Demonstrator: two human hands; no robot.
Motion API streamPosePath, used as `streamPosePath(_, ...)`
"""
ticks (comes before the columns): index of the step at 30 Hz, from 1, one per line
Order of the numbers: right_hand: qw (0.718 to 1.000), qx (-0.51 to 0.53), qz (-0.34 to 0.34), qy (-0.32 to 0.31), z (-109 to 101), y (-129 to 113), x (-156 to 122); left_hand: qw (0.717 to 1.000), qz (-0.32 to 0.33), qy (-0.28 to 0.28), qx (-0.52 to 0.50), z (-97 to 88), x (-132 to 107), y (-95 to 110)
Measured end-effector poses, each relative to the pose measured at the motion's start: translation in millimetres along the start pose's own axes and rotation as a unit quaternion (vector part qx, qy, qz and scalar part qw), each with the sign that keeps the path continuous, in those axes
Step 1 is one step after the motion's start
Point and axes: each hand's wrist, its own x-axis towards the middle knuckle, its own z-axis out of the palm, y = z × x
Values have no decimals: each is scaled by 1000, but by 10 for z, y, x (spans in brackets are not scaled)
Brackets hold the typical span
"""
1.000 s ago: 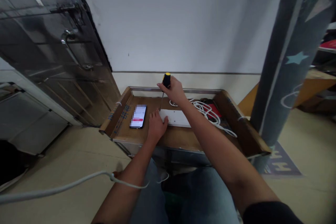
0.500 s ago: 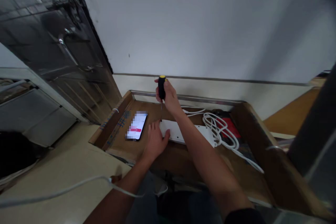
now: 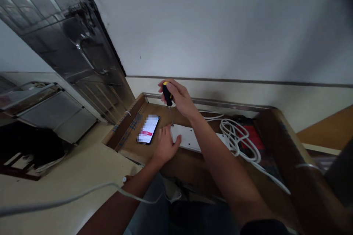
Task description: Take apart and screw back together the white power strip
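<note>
A white power strip (image 3: 185,135) lies with its face down, small dark screw holes showing along its back. My left hand (image 3: 166,144) grips its left end, the thumb laid over the back and the fingers at the end edge. In my right hand (image 3: 180,97) is a screwdriver (image 3: 167,94) with a black and yellow handle, my fingers closed around it. The handle leans a little to the left, and the thin shaft reaches down to the hole at the strip's far left corner. My right forearm hides part of the strip.
A lit phone (image 3: 149,129) lies left of the strip. The strip's coiled white cord (image 3: 239,137) lies at the right, beside a red and black item (image 3: 252,136). Raised wooden sides (image 3: 278,143) edge the cardboard-lined surface. A loose white cable (image 3: 82,191) crosses the lower left.
The screwdriver has gone from nearly upright to leaning left at the top, and my right hand has turned over its handle. My left hand stays on the strip. The view has shifted slightly left.
</note>
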Motion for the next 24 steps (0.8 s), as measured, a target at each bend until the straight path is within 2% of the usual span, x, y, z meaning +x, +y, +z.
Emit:
streamPosePath(5, 999, -1, -20, 28, -52, -89, -17, 999, -4, -22, -34, -45, -6, 1)
streamPosePath(10, 999, -1, 4, -39, -113, -181, -45, 988, -10, -99, -118, -162, -9, -37)
streamPosePath(13, 999, -13, 11, -51, -99, -181, -52, 985, -34, -93, -143, -163, 10, -40)
streamPosePath(19, 1000, -4, -13, 27, 9, -50, -35, 977, -74, -70, -186, -110, 59, -2)
streamPosePath(21, 1000, 0, -11, 18, 0, -41, -28, 977, -82, -66, -183, -107, 64, 5)
streamPosePath(24, 1000, 6, 4, -27, -50, -57, -24, 979, -84, -62, -173, -100, 60, -2)
